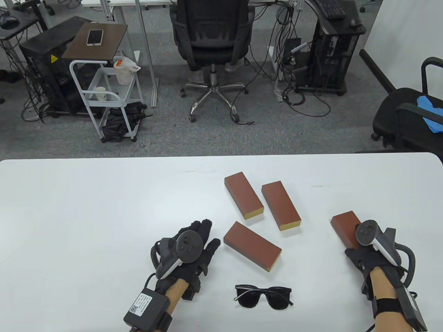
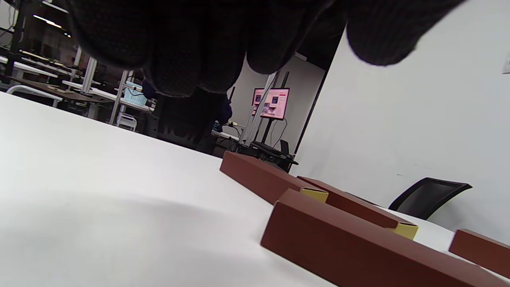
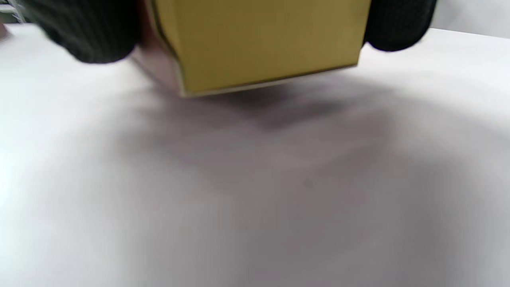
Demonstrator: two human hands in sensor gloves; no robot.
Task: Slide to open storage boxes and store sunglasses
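Four brown sliding storage boxes lie on the white table [image 1: 86, 207]. Two of them [image 1: 243, 195] [image 1: 280, 205] sit side by side mid-table with yellow inner ends showing, and a third [image 1: 252, 246] lies nearer me. My right hand [image 1: 355, 253] grips the near end of the fourth box [image 1: 343, 225] at the right. In the right wrist view its yellow end [image 3: 259, 40] sits between my gloved fingers [image 3: 79, 36]. My left hand [image 1: 204, 236] rests flat on the table, fingers straight, just left of the third box [image 2: 358, 247]. Black sunglasses [image 1: 263, 296] lie folded open near the front edge, between my hands.
The table's far edge borders a carpeted floor holding an office chair [image 1: 211, 38], a white cart [image 1: 104, 93] and another chair [image 1: 408, 117] at the right. Bare tabletop spreads to the left of my left hand.
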